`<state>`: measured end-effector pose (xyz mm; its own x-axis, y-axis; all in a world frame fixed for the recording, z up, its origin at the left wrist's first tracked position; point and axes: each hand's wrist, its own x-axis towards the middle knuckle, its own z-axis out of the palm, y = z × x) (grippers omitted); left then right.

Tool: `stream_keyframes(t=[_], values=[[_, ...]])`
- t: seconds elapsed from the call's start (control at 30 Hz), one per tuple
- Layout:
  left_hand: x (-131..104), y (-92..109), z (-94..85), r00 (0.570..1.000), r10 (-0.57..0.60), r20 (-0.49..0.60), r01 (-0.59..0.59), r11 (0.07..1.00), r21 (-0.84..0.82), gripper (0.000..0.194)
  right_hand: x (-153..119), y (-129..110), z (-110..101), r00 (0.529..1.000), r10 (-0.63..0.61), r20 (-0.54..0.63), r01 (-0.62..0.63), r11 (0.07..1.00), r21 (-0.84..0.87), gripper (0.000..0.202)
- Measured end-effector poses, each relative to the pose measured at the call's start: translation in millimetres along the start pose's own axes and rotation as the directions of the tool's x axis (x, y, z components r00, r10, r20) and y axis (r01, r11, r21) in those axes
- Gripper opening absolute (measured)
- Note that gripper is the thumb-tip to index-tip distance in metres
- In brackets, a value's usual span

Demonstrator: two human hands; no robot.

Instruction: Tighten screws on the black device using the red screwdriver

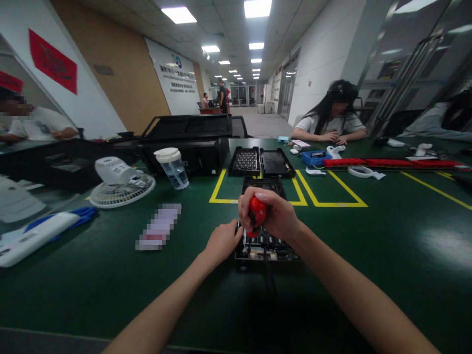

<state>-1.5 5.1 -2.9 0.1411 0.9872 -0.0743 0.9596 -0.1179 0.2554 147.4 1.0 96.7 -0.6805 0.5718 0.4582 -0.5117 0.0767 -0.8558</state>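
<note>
My right hand [273,214] is closed around a red-handled screwdriver [257,212], held upright over a black device [263,246] that lies on the green table [92,290] in front of me. My left hand [222,241] rests against the left edge of that black device, fingers curled on it. The tool's tip is hidden by my hand and the device. Just beyond stand two black trays, the left tray [244,161] filled with small round parts and the right tray [277,163] beside it.
A white desk fan [121,182] and a lidded clear cup [172,168] stand at left, before a large black printer-like box [188,142]. Yellow tape outlines [334,196] mark the table. A person sits at the far right with a blue bin [314,158] and red strips [391,162]; another person sits at far left.
</note>
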Motion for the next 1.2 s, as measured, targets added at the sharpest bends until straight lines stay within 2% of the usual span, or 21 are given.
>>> stream_keyframes(t=[0.2, 0.43, 1.2], values=[[-0.1, 0.3, 0.5, 1.000, 0.011, -0.029, -0.013, 0.998, -0.067, 0.033, 1.3, 0.9, 2.3, 1.000, 0.000, 0.003, 0.000, 1.000, 0.012, 0.018], [-1.0, -0.6, 1.2, 1.000, 0.015, -0.018, -0.015, 1.000, 0.016, 0.034, 0.7, 0.5, -3.2, 1.000, 0.017, -0.023, -0.018, 0.999, -0.046, 0.022], [-2.0, 0.0, 0.0, 1.000, 0.020, -0.023, -0.019, 0.999, 0.032, 0.036, -1.3, -2.9, -6.2, 1.000, -0.004, -0.014, 0.002, 0.990, -0.144, 0.022]])
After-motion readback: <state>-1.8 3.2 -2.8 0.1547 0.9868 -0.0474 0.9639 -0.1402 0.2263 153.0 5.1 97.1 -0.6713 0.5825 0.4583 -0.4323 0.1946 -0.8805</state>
